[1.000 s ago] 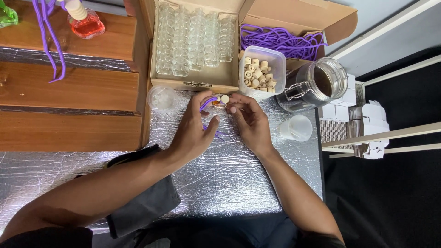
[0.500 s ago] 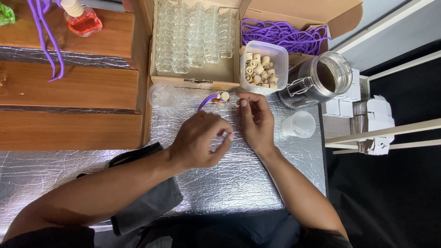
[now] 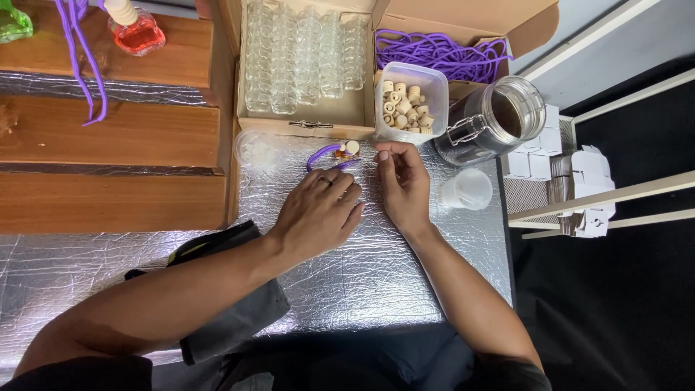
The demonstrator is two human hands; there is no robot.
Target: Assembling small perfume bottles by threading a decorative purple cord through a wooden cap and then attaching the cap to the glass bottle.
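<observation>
While the left hand (image 3: pixel 318 210) is laid flat, fingers spread, on the silver foil-covered counter (image 3: pixel 376 275), the right hand (image 3: pixel 402 181) is pinched on a thin purple cord (image 3: pixel 323 152). A small cork-stoppered glass bottle (image 3: pixel 347 149) is seen beside the cord.

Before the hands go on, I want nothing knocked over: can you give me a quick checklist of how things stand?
1. Left hand flat on the foil surface, holding nothing: ok.
2. Right hand pinching something tiny: cannot tell what.
3. Small corked bottle with purple cord lying just beyond the fingers: ok.
4. Tub of corks open, upright: ok.
5. Glass jar open, close to right hand: not ok.
</observation>
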